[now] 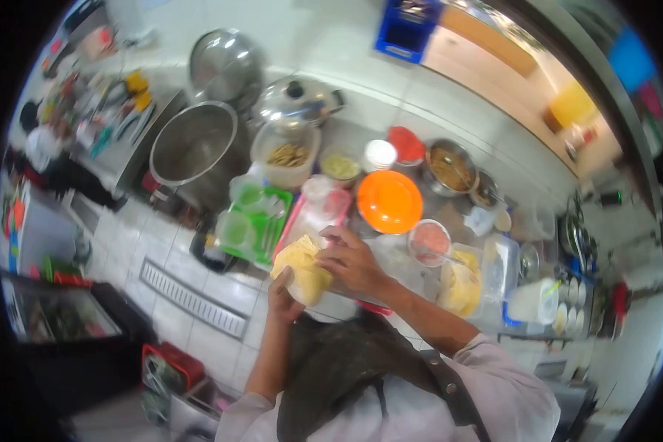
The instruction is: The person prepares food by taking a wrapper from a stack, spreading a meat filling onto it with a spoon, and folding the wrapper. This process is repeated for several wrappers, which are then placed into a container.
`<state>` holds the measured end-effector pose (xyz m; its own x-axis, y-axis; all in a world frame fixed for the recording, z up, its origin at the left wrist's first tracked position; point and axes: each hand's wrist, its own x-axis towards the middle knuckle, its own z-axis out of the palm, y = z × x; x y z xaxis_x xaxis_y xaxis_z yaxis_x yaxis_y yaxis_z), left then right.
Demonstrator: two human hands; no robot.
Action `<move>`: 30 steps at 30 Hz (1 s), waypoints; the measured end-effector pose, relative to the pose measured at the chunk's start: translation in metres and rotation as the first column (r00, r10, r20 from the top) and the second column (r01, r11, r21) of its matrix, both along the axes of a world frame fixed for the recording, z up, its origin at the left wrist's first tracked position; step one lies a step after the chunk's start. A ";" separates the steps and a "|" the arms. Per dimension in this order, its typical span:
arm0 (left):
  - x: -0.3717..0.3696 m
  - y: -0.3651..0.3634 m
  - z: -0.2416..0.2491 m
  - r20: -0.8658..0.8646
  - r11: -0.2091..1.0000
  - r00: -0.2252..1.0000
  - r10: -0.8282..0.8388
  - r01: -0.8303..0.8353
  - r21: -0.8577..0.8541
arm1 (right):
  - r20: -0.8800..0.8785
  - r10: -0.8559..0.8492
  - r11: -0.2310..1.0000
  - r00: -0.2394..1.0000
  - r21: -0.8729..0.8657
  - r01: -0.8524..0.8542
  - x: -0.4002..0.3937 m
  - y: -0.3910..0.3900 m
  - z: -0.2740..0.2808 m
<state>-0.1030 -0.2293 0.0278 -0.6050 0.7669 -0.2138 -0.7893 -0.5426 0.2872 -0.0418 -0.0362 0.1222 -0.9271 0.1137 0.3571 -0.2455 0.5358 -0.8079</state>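
Note:
A soft yellow bundle [302, 270], pale and creased along its top edge, is held up in front of my apron. My left hand [283, 296] is closed round its lower left side, with the thumb across the front. My right hand [352, 263] has bent fingers pressed against its upper right edge, pinching there. Just beyond the hands lie a pink tray [330, 214] with a clear tub on it and a green tray [273, 219] with glasses and cutlery. An orange plate [390, 202] sits on the counter beyond my right hand.
A tall steel pot [194, 144] stands at the back left beside shiny lids. Food fills a steel bowl [451, 168], a pink-filled tub [429, 244] and a container of yellow food [460, 283] to the right. Another person [51, 151] stands at far left.

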 end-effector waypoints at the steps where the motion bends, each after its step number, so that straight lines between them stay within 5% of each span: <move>1: 0.001 0.018 0.005 0.006 1.000 1.000 0.000 0.000 -0.010 | -0.023 -0.056 0.998 0.998 0.027 0.057 0.009 0.013 0.002; 3: 0.006 0.052 0.022 -0.014 0.997 0.998 -0.064 0.064 0.033 | -0.054 -0.127 0.991 0.990 0.040 0.130 0.025 0.035 0.009; 6: 0.018 0.089 0.027 0.003 0.988 0.994 -0.114 0.113 0.108 | -0.275 -0.195 0.921 0.942 0.280 0.272 0.046 0.058 0.029; 9: 0.030 0.116 0.018 0.040 0.984 0.991 -0.125 0.119 0.135 | -0.372 -0.089 0.879 0.924 0.407 0.248 0.064 0.069 0.035; 11: 0.033 0.125 0.006 0.053 0.985 0.990 -0.127 0.120 0.127 | -0.104 0.108 0.921 0.989 0.385 -0.060 0.076 0.065 0.044; 13: 0.034 0.130 -0.010 0.145 0.927 0.948 -0.284 0.234 0.292 | -0.165 0.129 0.910 0.978 0.411 -0.050 0.078 0.053 0.052; 14: 0.037 0.131 -0.018 -0.051 0.949 0.969 -0.243 0.249 0.195 | -0.225 0.155 0.898 0.962 0.438 -0.042 0.076 0.049 0.054; 15: 0.041 0.130 -0.039 -0.049 0.949 0.969 -0.241 0.246 0.200 | -0.221 0.158 0.896 0.962 0.441 -0.046 0.073 0.050 0.052; 17: 0.053 0.124 -0.115 -0.314 0.990 0.941 -0.130 0.142 0.015 | 0.094 -0.059 0.984 0.994 0.171 0.043 0.066 0.056 0.042; 18: 0.057 0.122 -0.132 -0.442 0.995 0.893 -0.090 0.066 -0.068 | 0.101 -0.051 0.985 0.994 0.172 0.033 0.064 0.063 0.029; 19: 0.057 0.122 -0.103 -0.436 0.996 0.896 -0.082 0.058 -0.068 | 0.125 -0.110 0.939 0.986 0.337 0.062 0.065 0.074 0.010; 21: 0.054 0.128 0.011 0.118 0.915 0.938 -0.325 0.280 0.291 | 0.144 -0.166 0.866 0.976 0.495 0.075 0.066 0.080 0.005; 24: 0.059 0.125 0.014 0.137 0.913 0.941 -0.309 0.253 0.319 | 0.186 -0.297 0.844 0.936 0.509 0.167 0.069 0.080 0.019; 26: 0.060 0.121 0.005 0.162 0.902 0.935 -0.316 0.243 0.356 | 0.098 -0.312 0.906 0.945 0.329 0.265 0.075 0.089 0.016; 28: 0.056 0.119 0.007 -0.089 0.957 0.956 -0.280 0.270 -0.106 | 0.136 -0.384 0.894 0.913 0.303 0.331 0.090 0.121 -0.011; 30: 0.052 0.114 0.017 -0.058 0.958 0.964 -0.260 0.250 -0.141 | 0.172 -0.453 0.875 0.875 0.275 0.399 0.116 0.164 -0.053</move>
<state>-0.0508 -0.1154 0.0445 -0.4110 0.8661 -0.2844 -0.8701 -0.2796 0.4059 0.0744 0.1274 0.0687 -0.8639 0.4578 0.2098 0.2211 0.7192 -0.6587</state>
